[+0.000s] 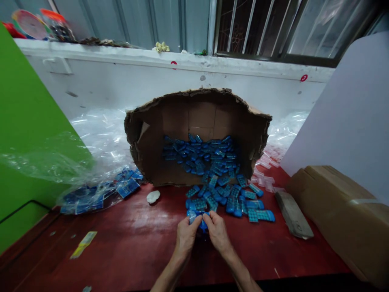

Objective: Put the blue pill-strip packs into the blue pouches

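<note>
My left hand (pixel 186 236) and my right hand (pixel 218 232) meet near the middle of the red table. Both are closed, thumbs and fingers pinching a small blue plastic piece (pixel 194 213), whose exact kind I cannot make out. Just beyond my fingertips lies a loose pile of flat blue pieces with grids of button-like bumps (pixel 232 196). That pile runs back into a torn cardboard box (pixel 200 115) lying on its side, its opening facing me. Many more of the same blue pieces fill the bottom of the box.
Clear bags with blue cards (pixel 127 187) lie at the left, near a white lump (pixel 153 197). Pinkish clear plastic pieces (pixel 266 180), a grey block (pixel 293 215) and a closed brown carton (pixel 337 219) are at the right. A yellow strip (pixel 83 244) lies front left.
</note>
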Tool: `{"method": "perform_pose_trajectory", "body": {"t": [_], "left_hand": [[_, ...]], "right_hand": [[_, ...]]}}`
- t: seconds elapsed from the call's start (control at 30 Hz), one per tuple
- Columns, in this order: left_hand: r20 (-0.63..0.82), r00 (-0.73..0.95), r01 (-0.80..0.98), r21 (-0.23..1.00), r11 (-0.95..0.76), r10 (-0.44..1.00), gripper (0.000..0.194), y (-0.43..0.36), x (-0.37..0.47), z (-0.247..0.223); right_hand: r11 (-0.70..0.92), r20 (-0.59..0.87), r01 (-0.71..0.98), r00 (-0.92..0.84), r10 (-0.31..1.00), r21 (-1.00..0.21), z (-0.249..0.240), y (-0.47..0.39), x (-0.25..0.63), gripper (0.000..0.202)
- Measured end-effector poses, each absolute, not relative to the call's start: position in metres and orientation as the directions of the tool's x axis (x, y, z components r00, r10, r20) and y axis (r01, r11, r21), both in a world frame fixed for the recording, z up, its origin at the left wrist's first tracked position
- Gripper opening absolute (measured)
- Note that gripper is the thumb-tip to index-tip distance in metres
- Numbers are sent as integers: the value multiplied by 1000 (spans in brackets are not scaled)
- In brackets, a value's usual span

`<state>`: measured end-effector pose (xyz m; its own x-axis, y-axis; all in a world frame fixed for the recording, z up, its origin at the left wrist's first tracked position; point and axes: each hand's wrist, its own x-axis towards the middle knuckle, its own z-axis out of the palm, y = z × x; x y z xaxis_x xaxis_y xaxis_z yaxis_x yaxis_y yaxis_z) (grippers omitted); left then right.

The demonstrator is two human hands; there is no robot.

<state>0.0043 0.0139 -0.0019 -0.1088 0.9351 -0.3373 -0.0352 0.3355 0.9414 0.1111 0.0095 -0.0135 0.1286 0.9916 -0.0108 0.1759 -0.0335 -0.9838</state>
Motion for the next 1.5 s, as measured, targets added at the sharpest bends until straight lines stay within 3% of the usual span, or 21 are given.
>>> {"method": "perform_pose_trajectory", "body": {"t": [0.1,0.23,0.33,0.57,0.8,0.93,1.1,1.2,1.3,1.37,1.5], "left_hand": [[-365,-1,-149,921,361,931,34,13,7,2],[-403,190,-260,859,442,895,32,12,3,4],[-444,126,-221,859,462,887,30,12,-2,3],[-504,156,-292,798,527,850,30,9,-6,6],[-633,179,-436,636,637,754,26,7,-14,14],[-658,210,-521,550,652,723,27,5,-17,14],[-672,295,-586,434,684,679,26,5,-12,8],[-682,283,-587,433,685,674,26,5,-8,5],[-680,280,-568,451,688,678,26,4,-5,2],[-667,272,-559,477,678,694,26,3,-5,0],[-643,255,-538,526,658,722,26,1,-7,-2]], "right_hand": [[16,52,266,128,990,-964,-8,8,116,28],[43,26,376,-51,998,-926,-1,12,131,32],[90,12,492,-160,987,-866,9,22,142,38],[48,47,742,-22,999,-669,26,67,142,21],[10,-65,797,-62,996,-604,26,93,133,32],[-25,-74,708,-38,997,-706,26,95,158,33],[-92,-119,468,-29,992,-879,29,72,188,37],[-131,-136,59,-94,986,-990,34,46,185,37],[-201,-139,-337,-201,970,-920,36,27,171,37],[-220,-143,-371,-223,964,-902,34,21,162,38],[-182,-136,-286,-175,975,-941,33,20,158,40]]}}
